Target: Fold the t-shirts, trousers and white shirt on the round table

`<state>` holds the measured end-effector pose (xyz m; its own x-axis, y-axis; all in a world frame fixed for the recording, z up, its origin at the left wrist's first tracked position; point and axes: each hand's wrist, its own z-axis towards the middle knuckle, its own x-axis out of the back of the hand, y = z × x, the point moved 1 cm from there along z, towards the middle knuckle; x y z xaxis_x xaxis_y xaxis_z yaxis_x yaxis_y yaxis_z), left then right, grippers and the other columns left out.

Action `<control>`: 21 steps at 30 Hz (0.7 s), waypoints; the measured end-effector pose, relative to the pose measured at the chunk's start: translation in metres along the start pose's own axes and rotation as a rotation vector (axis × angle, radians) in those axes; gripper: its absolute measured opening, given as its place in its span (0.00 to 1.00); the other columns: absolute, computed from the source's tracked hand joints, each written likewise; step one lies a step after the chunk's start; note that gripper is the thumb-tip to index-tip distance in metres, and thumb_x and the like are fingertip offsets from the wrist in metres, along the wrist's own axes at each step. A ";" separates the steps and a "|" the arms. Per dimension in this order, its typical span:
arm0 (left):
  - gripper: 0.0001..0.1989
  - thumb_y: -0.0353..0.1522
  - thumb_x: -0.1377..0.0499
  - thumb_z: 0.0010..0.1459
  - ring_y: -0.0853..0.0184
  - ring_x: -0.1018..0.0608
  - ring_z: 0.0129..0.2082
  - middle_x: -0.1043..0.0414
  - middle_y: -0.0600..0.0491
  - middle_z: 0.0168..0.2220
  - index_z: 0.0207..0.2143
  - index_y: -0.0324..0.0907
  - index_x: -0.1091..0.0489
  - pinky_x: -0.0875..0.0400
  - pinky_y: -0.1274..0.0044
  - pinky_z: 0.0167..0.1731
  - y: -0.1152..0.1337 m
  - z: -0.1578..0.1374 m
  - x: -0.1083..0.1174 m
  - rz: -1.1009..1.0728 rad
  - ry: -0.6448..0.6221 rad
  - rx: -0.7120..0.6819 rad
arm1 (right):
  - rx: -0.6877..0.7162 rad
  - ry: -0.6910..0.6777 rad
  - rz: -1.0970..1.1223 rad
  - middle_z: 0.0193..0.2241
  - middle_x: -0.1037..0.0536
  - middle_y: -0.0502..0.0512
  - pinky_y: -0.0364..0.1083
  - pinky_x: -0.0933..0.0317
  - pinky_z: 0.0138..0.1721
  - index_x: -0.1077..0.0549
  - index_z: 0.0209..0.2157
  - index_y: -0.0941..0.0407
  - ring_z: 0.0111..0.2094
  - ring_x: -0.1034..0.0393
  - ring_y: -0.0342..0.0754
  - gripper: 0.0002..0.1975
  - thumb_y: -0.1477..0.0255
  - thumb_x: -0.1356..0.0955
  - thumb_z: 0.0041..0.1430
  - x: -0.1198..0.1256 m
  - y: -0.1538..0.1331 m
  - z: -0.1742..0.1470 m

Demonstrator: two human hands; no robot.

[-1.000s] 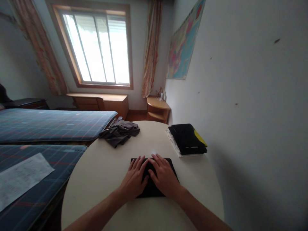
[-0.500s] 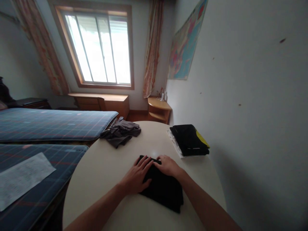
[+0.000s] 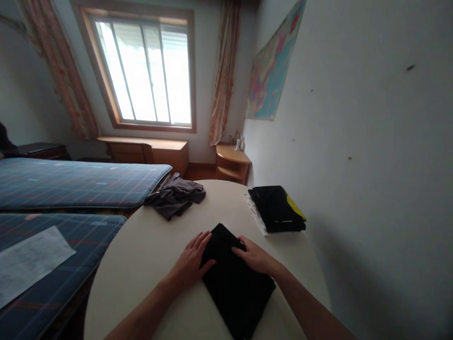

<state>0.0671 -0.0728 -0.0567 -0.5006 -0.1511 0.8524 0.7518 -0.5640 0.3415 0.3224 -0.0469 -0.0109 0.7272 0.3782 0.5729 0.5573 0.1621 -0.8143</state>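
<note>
A folded black garment [image 3: 238, 283] lies at a slant on the round white table [image 3: 141, 264] in front of me. My left hand [image 3: 193, 259] rests along its left edge, fingers stretched out and thumb lying on the cloth. On the opposite side, my right hand [image 3: 257, 256] has its thumb on top of the garment and its fingers curled at the right edge, partly hidden. The garment's near corner reaches the bottom of the view.
A stack of folded clothes [image 3: 278, 210], black and yellow over white, sits at the table's right. A crumpled dark grey garment [image 3: 177, 196] lies at the far left edge. Plaid mattresses [image 3: 88, 184] stand left, one bearing a white sheet [image 3: 35, 259]. A wall [image 3: 382, 189] rises right.
The black garment has turned and now shows more of its length toward me. My left hand has slid off its top to the left edge; my right hand has shifted slightly right and nearer.
</note>
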 end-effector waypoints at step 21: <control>0.29 0.41 0.52 0.68 0.59 0.35 0.64 0.37 0.43 0.63 0.67 0.41 0.49 0.40 0.64 0.63 -0.019 0.002 -0.005 0.054 -0.104 0.093 | 0.073 0.644 -0.327 0.39 0.20 0.59 0.49 0.31 0.42 0.29 0.53 0.58 0.36 0.25 0.50 0.22 0.65 0.30 0.58 0.228 -0.039 0.062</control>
<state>0.0556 -0.0598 -0.0666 -0.4152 -0.0917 0.9051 0.8153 -0.4789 0.3255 0.4413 0.0897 0.1461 0.6320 -0.3087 0.7108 0.7749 0.2442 -0.5830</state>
